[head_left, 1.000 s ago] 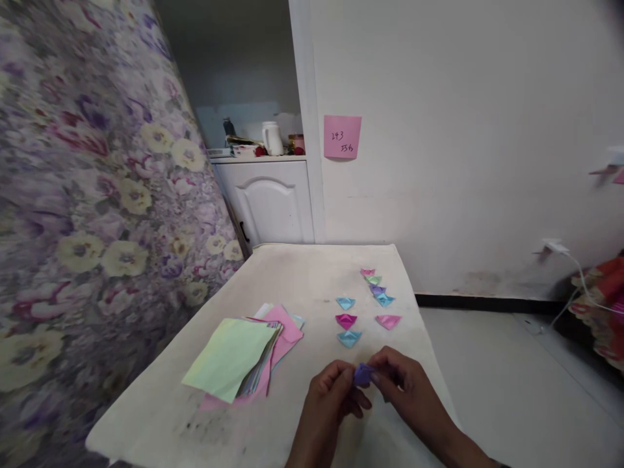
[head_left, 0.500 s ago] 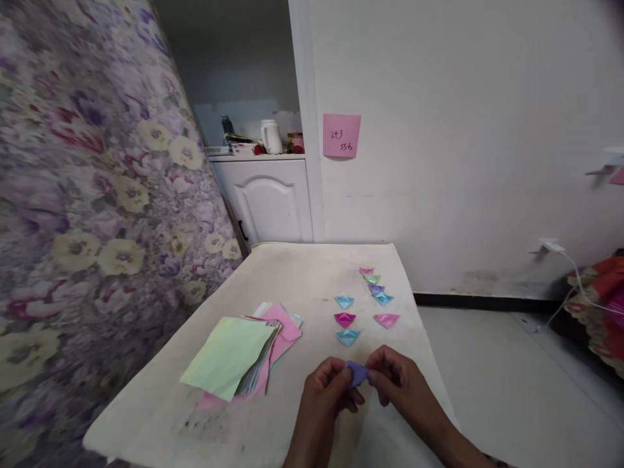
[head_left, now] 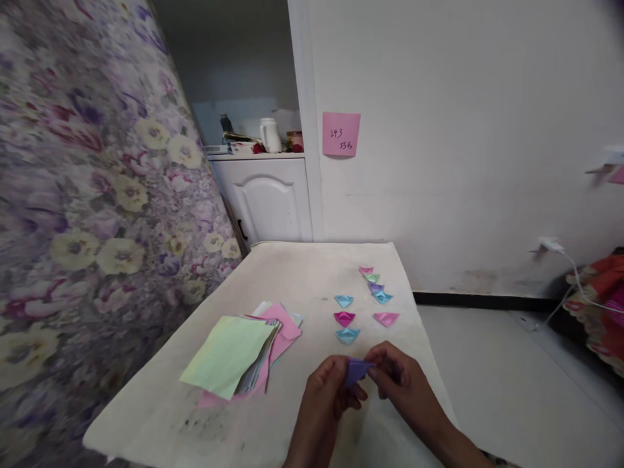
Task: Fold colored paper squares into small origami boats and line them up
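Two-handed pose: your left hand [head_left: 322, 390] and right hand [head_left: 402, 377] come up from the bottom edge, wrists apart, fingers turned toward each other.
Left fingers: pinched on the left side of the folded purple paper [head_left: 357, 372], the lower ones curled loosely beneath.
Right fingers: nearly closed, thumb and index at its right tip.
Purple paper: between your hands, above the near right part of the tabletop [head_left: 277, 273], partly covered by your fingers.
Tabletop: cream cover, dark specks at its near left.
Room: floral curtain [head_left: 112, 188] at left, white cabinet [head_left: 273, 201] behind, pale wall [head_left: 463, 130] with a handwritten pink note [head_left: 341, 134], grey floor [head_left: 487, 390] at right.
Paper stack [head_left: 227, 354]: left of your hands, well apart, pale green sheet on top.
Folded pieces [head_left: 348, 335]: eight, beyond your hands; the nearest blue one lies just past your left fingers.
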Demonstrator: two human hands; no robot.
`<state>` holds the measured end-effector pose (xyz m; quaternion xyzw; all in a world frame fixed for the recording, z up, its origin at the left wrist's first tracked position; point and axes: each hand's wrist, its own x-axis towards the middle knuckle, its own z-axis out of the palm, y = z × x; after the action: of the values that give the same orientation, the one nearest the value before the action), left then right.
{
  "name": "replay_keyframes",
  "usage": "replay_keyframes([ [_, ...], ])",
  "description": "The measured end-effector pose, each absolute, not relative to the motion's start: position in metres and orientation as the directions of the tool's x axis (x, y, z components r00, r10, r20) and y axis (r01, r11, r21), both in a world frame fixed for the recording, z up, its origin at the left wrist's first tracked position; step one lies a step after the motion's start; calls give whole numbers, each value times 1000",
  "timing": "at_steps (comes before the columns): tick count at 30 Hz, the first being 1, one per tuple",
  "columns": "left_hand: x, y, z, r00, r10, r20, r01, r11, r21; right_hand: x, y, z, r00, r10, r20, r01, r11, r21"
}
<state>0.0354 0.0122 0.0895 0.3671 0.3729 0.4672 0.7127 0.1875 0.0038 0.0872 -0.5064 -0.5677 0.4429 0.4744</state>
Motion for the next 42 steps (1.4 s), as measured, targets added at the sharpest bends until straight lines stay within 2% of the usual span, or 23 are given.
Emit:
replay_keyframes([
  [7, 34, 13, 87, 303, 928, -217, -402, 331, 854, 190, 4, 86, -26, 995, 95, 205, 99, -974],
  [17, 34, 12, 92, 257, 942, -218, -405, 309, 860, 190, 2, 96, -20, 999, 26, 142, 28, -990],
  [42, 35, 12, 96, 246, 943, -226, -421, 314, 851, 192, 0, 102, -41, 999, 21, 114, 26, -993],
])
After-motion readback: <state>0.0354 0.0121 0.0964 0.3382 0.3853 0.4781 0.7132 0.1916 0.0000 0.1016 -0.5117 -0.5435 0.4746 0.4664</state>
